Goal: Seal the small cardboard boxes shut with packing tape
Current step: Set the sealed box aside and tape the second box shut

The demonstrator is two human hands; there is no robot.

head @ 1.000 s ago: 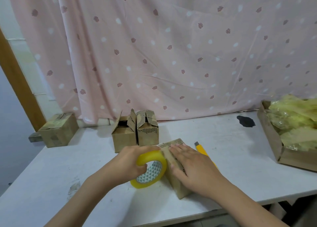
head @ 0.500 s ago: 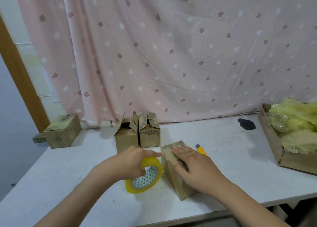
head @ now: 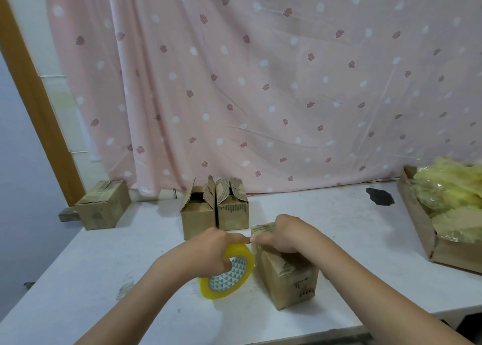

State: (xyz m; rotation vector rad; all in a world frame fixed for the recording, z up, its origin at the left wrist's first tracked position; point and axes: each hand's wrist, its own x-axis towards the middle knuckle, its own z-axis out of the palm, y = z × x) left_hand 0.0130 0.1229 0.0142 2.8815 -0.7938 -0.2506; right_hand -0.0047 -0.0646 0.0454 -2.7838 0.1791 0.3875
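Box: the small cardboard box stands on the white surface, close to the person, with its flaps down.
Right hand: the right hand lies on top of the box, fingers bent over the near top edge. I think it pushes the flaps flat and keeps the box from sliding.
Left hand: the left hand is curled round the yellow tape roll, with one finger pointing at the box. Its tip almost meets the right hand's fingertip.
Tape roll: it stands on its edge just beside the box, on the left. Held that close, the tape only has a short way to go, I think.
Tape end: too thin and see-through to tell where it sticks.
Other boxes: two open boxes wait behind, flaps up. One more box sits far left.
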